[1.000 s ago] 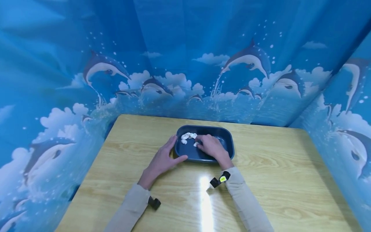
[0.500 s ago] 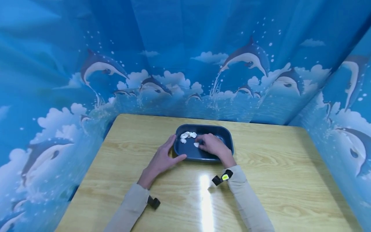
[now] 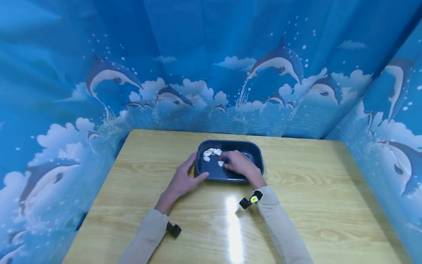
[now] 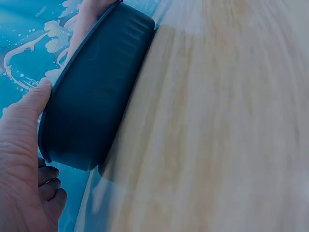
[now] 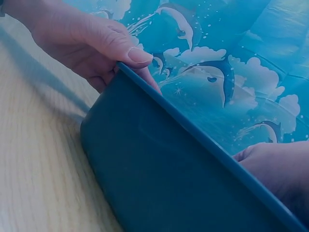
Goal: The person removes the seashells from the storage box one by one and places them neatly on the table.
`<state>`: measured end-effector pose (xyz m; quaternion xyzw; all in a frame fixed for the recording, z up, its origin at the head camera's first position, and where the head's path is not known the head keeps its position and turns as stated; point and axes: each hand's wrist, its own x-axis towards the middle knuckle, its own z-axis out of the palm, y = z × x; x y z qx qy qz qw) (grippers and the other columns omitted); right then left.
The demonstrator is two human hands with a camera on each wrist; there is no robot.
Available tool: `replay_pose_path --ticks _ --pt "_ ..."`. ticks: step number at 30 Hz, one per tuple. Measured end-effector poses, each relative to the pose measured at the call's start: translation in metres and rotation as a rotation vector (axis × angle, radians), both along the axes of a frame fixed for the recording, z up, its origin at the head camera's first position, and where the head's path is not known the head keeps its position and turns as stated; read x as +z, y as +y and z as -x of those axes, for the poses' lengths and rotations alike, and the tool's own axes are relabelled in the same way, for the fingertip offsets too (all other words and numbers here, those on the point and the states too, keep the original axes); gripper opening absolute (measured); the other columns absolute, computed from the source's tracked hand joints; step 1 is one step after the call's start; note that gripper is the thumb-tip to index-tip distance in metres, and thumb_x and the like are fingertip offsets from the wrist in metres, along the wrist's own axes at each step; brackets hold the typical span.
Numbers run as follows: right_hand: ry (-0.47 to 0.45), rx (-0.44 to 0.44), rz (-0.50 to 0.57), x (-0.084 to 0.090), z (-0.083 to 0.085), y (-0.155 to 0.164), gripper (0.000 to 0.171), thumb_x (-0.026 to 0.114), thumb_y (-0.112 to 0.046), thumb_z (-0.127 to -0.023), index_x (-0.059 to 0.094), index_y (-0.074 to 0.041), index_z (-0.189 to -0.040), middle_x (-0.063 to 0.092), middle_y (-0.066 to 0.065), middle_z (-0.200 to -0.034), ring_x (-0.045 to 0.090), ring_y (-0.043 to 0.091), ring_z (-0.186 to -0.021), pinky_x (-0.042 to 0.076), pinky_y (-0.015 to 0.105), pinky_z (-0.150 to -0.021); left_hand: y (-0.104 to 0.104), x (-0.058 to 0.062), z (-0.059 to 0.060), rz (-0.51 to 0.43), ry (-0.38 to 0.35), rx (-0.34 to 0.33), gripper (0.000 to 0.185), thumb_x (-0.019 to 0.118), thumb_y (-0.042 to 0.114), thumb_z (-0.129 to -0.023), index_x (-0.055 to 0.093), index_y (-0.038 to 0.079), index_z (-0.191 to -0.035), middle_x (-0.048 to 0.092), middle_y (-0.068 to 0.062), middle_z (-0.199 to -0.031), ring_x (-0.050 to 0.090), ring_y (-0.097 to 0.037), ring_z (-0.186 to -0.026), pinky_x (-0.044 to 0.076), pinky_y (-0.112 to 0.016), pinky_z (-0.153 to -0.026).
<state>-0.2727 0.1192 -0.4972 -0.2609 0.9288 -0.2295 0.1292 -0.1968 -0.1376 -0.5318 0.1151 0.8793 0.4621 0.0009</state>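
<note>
Dark blue tub (image 3: 254,154) sits on the wooden worktop (image 3: 313,190), roughly centre, nearer the back edge than the front. Blue dolphin-print curtain (image 3: 211,73) closes off the back and both sides. It meets the worktop's back edge just behind the tub, so little room there. Wide bare worktop right of the tub and in front of it; left side has a narrower strip before the curtain.

Left hand (image 3: 181,180) is outside the tub at its left end. Thumb lies along the near-left corner; in the right wrist view the thumb tip sits on the rim, fingers (image 5: 145,77) wrapped round the far side of the end wall. Left wrist view shows thumb (image 4: 29,111) pressed to the rim and the other fingers curled below the corner. So it grips the tub's left end. Forearm runs back toward the front-left.

Right hand (image 3: 238,164) is inside the tub, palm down, wrist crossing the near rim, fingers bent toward the left half. Fingertips are on or just beside one white piece (image 3: 221,163) on the tub floor; can't tell if it's pinched or only touched.

Cluster of white pieces (image 3: 211,152) lies in the tub's back-left corner, just clear of the right hand's fingertips.
</note>
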Motion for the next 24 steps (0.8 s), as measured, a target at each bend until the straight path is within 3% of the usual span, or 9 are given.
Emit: replay_pose_path --ticks 5,11,19,24 --pt "-0.012 0.001 0.011 -0.002 -0.001 -0.001 0.025 0.071 -0.015 -0.101 0.076 -0.012 -0.125 0.075 0.006 -0.12 0.062 0.011 -0.079 0.054 0.031 -0.072 -0.003 -0.005 0.002 -0.051 0.008 -0.007 0.088 0.075 0.045 -0.096 0.031 0.014 -0.165 0.031 -0.01 -0.17 0.028 -0.027 -0.157 0.028 -0.053 -0.126" --pt "0.014 0.008 -0.013 -0.001 -0.003 0.0 0.023 0.074 -0.019 -0.1 0.076 -0.012 -0.121 0.076 0.005 -0.117 0.069 0.014 -0.095 0.06 0.036 -0.081 -0.001 -0.013 0.003 -0.104 -0.041 -0.015 0.078 0.071 0.043 -0.1 0.034 0.017 -0.163 0.034 -0.007 -0.168 0.031 -0.026 -0.155 0.029 -0.05 -0.125" --pt "-0.02 0.026 -0.018 0.0 -0.001 0.001 0.02 0.076 -0.022 -0.099 0.076 -0.014 -0.117 0.073 -0.001 -0.101 0.06 0.011 -0.076 0.052 0.029 -0.067 0.002 -0.011 0.005 -0.116 -0.054 -0.013 0.075 0.071 0.044 -0.1 0.036 0.021 -0.162 0.036 0.002 -0.166 0.033 -0.021 -0.154 0.03 -0.047 -0.125" --pt "-0.046 0.043 -0.012 0.0 0.0 0.002 0.021 0.075 -0.02 -0.099 0.075 -0.013 -0.119 0.07 -0.003 -0.098 0.057 0.011 -0.074 0.049 0.028 -0.066 0.003 -0.005 0.005 -0.139 -0.093 0.022 0.075 0.075 0.043 -0.097 0.041 0.02 -0.16 0.04 0.0 -0.164 0.034 -0.023 -0.153 0.03 -0.048 -0.126"
